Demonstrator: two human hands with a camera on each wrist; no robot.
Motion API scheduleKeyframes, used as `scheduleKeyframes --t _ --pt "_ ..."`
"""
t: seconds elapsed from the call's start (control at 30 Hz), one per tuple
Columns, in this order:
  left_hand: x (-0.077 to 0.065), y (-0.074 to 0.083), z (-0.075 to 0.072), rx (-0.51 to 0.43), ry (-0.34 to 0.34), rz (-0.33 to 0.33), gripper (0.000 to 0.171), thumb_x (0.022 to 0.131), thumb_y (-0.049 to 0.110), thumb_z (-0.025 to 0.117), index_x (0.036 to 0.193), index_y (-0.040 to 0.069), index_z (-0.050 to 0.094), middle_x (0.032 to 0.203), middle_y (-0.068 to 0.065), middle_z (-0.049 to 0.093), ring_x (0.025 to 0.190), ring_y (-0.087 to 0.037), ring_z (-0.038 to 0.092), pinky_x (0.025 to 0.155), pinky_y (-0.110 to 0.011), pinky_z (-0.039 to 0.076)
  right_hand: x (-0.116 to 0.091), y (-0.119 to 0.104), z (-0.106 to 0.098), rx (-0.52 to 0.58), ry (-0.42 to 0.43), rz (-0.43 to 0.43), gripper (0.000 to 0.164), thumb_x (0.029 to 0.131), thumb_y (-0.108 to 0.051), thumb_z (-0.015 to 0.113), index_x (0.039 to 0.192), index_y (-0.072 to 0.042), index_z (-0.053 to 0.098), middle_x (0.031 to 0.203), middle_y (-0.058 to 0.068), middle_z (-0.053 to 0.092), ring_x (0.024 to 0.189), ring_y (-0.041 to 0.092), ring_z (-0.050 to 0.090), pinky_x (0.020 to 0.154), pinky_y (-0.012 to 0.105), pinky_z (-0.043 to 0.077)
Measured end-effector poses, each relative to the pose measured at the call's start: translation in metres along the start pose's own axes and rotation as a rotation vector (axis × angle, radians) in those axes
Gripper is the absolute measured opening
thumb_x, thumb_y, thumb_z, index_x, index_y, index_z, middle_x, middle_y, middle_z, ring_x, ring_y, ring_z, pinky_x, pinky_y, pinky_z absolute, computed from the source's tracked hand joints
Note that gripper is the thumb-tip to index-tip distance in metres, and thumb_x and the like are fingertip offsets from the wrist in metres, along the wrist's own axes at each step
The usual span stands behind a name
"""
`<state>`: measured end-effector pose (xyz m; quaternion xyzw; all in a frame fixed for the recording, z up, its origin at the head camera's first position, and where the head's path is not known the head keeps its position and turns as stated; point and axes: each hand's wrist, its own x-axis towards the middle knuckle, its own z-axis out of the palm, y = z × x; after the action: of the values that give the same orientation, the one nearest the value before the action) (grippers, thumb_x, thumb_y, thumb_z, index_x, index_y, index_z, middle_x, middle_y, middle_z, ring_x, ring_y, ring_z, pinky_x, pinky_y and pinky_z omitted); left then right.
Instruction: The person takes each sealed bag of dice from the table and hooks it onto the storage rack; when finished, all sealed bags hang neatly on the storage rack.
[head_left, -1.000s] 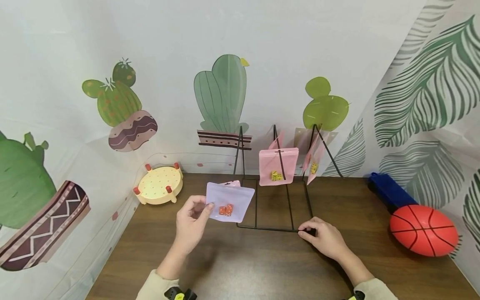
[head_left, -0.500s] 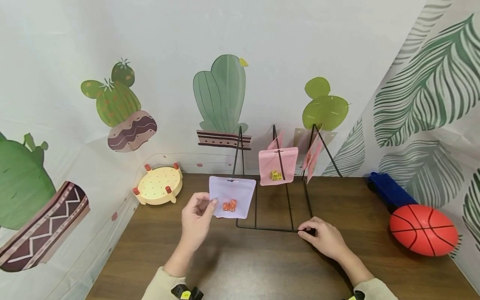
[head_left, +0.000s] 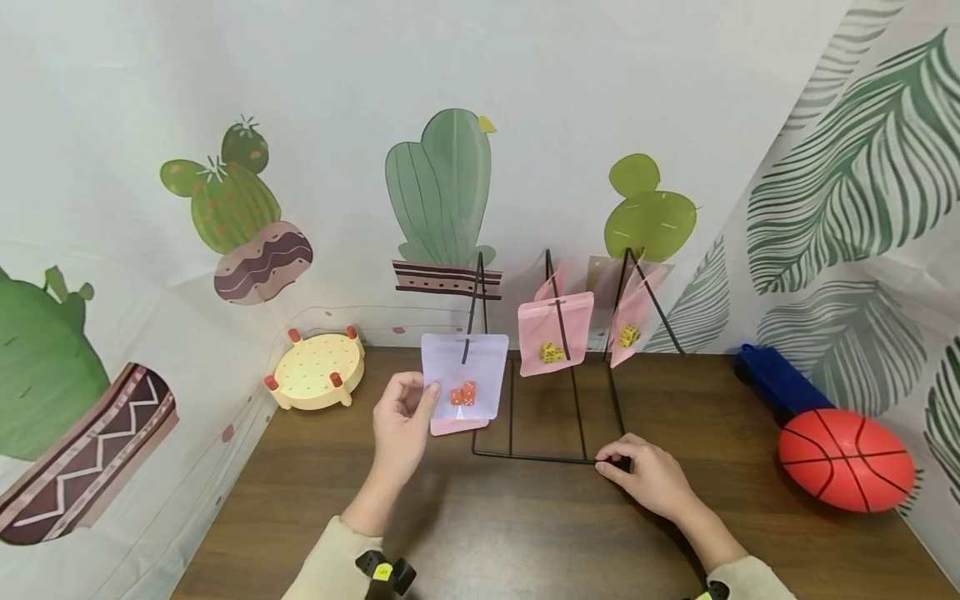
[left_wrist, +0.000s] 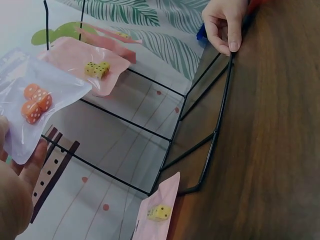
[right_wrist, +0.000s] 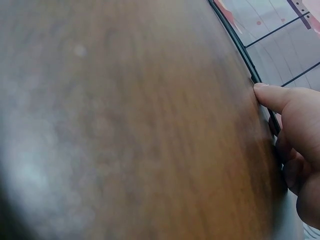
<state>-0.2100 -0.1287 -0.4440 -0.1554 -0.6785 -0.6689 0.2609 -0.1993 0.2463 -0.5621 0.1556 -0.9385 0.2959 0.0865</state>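
Observation:
In the head view, my left hand [head_left: 401,421] pinches the left edge of a lilac pouch [head_left: 480,358] with orange dice [head_left: 463,393] inside. The tip of the rack's left prong comes out in front of the pouch's top. Below the lilac pouch peeks a pink edge [head_left: 459,427]. In the left wrist view, a pink pouch [left_wrist: 157,212] with yellow dice is near the rack's base; how it is held is hidden. My right hand [head_left: 648,475] pinches the front right corner of the black wire rack [head_left: 532,457], also seen in the right wrist view.
A pink pouch [head_left: 555,321] with yellow dice hangs on the middle prong. Another pink pouch [head_left: 630,321] hangs turned on the right prong. At left stands a round yellow pegged toy [head_left: 320,371]. A red basketball-patterned ball [head_left: 847,460] and blue object [head_left: 783,383] lie at right.
My left hand has moved up and right with the lilac pouch, and the prong now shows through its top. The right-hand pink pouch has swung round. My right hand stays put.

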Motion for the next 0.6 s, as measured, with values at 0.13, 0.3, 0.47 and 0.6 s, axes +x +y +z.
scheduleKeyframes --t 0.13,0.3,0.47,0.6 --pt "0.007 0.008 0.006 -0.001 0.002 0.007 0.013 0.089 -0.003 0.062 0.098 -0.009 0.054 0.094 -0.020 0.063 0.089 -0.026 0.066 0.074 -0.030 0.054 -0.001 -0.001 -0.001 0.002 -0.005 0.008 0.009 0.083 -0.046 0.070 0.091 -0.043 0.067 0.082 -0.022 0.052 0.060 0.002 0.045 0.051 0.024 0.038" --pt "0.017 0.000 0.012 -0.012 0.012 0.008 0.014 0.090 -0.002 0.061 0.099 -0.009 0.053 0.094 -0.019 0.063 0.090 -0.026 0.066 0.074 -0.032 0.054 -0.001 -0.001 -0.001 -0.004 -0.001 0.003 0.009 0.083 -0.045 0.071 0.091 -0.042 0.067 0.082 -0.022 0.051 0.060 0.002 0.045 0.050 0.023 0.038" --pt "0.027 -0.006 0.019 -0.011 0.027 0.018 0.016 0.090 -0.001 0.062 0.100 -0.010 0.053 0.093 -0.020 0.061 0.090 -0.029 0.066 0.075 -0.031 0.054 0.000 -0.001 -0.001 -0.008 0.005 -0.002 0.009 0.082 -0.045 0.071 0.090 -0.043 0.067 0.081 -0.022 0.051 0.060 0.002 0.045 0.051 0.023 0.037" --pt "0.034 -0.009 0.024 -0.011 0.046 0.011 0.017 0.090 0.001 0.062 0.101 -0.010 0.054 0.093 -0.021 0.061 0.088 -0.034 0.065 0.072 -0.030 0.054 0.000 0.000 0.000 -0.010 0.004 -0.003 0.009 0.082 -0.046 0.071 0.090 -0.043 0.067 0.081 -0.022 0.050 0.060 0.002 0.045 0.051 0.023 0.037"
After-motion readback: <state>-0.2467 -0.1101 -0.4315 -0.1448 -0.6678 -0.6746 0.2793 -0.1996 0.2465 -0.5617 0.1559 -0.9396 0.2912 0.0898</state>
